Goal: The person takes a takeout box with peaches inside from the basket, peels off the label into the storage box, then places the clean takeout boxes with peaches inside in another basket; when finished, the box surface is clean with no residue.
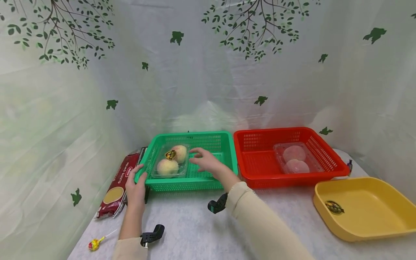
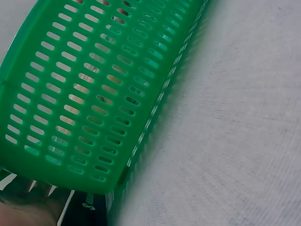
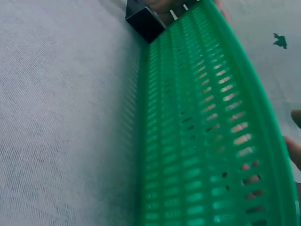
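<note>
The left grip [image 1: 135, 186] touches the near-left corner of a green rectangular slotted-plastic basket [image 1: 186, 185], probably to steady it; thumb and fingers lie at the rim, but whether they clamp it I cannot tell. The right grip [image 1: 209, 162] hangs over the basket with its fingers apart and nothing between them. Just left of those fingertips, a clear plastic pack of two pale yellow-pink round fruits [image 1: 170, 163] lies inside the basket; its floor seems to bear the weight, so neither grip need hold it. Right of the right grip, a red rectangular slotted-plastic basket [image 1: 256, 162] stands just beside the green one, within easy reach, it seems. Left of the left grip, a dark red printed bag [image 1: 119, 186] lies on the pale, cloth-like desk [image 1: 191, 227], outside the basket and so probably out of the way.
</note>
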Demonstrator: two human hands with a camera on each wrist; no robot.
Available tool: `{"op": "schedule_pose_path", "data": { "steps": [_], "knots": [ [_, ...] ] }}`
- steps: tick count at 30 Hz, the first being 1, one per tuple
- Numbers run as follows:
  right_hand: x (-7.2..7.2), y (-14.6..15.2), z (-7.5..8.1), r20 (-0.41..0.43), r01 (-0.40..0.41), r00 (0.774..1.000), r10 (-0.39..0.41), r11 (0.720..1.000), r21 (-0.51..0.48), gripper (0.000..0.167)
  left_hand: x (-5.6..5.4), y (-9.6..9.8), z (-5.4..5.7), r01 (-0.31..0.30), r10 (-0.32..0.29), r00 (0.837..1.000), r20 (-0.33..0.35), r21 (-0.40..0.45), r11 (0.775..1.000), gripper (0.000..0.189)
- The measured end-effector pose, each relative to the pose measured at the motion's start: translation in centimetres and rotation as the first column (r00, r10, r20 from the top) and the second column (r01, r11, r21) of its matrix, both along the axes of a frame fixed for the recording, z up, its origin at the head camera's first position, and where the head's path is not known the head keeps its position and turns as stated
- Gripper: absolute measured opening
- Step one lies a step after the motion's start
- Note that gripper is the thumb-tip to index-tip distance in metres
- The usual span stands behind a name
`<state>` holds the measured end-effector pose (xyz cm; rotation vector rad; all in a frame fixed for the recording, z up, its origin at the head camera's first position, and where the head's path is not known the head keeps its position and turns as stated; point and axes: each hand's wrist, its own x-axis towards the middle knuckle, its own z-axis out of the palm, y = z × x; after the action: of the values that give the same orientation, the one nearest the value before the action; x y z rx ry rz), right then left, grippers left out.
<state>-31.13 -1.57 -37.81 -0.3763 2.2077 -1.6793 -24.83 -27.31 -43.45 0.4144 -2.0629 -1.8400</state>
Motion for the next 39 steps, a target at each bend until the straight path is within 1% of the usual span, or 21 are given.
{"op": "schedule_pose_path", "data": {
  "steps": [4,8,10,14,16,20,27,36,39],
  "knots": [
    [-0.3,-0.9,-0.1,0.022,-0.045,0.999,0.044,0.998,0.047,0.051,-0.2,0.2,0.1,-0.009,0.009,1.000,0.006,0.003,1.000,0.043],
    [-0.3,-1.8,0.0,0.068,-0.095,0.993,0.092,0.995,0.031,0.055,-0.3,0.2,0.1,-0.018,0.018,1.000,0.019,0.012,1.000,0.043],
    [-0.4,-2.1,-0.2,0.101,-0.123,0.987,0.121,0.992,0.014,0.057,-0.3,0.2,0.0,-0.018,0.017,1.000,0.020,0.013,1.000,0.043],
    [-0.8,-2.4,-0.6,0.160,-0.193,0.968,0.191,0.981,-0.003,0.061,-0.4,0.3,-0.2,-0.020,0.019,1.000,0.016,0.022,1.000,0.043],
    [-0.9,-2.3,-0.6,0.189,-0.208,0.960,0.206,0.978,-0.010,0.062,-0.3,0.3,-0.2,-0.019,0.018,1.000,0.018,0.028,0.999,0.043],
    [-1.0,-2.3,-0.7,0.218,-0.205,0.954,0.204,0.979,-0.016,0.061,-0.3,0.3,-0.3,-0.024,0.023,1.000,0.015,0.038,0.999,0.042],
    [-1.3,-2.1,-1.0,0.220,-0.156,0.963,0.158,0.987,-0.026,0.055,-0.3,0.5,0.0,-0.032,0.032,0.999,0.002,0.052,0.998,0.041],
    [-1.3,-2.0,-1.0,0.244,-0.123,0.960,0.138,0.990,-0.075,0.053,-0.2,0.7,0.2,-0.033,0.033,0.999,0.001,0.059,0.998,0.041],
    [-1.3,-1.9,-0.9,0.247,-0.094,0.962,0.114,0.992,-0.088,0.051,-0.2,0.8,0.2,-0.036,0.036,0.999,-0.002,0.056,0.998,0.041]
  ]
}}
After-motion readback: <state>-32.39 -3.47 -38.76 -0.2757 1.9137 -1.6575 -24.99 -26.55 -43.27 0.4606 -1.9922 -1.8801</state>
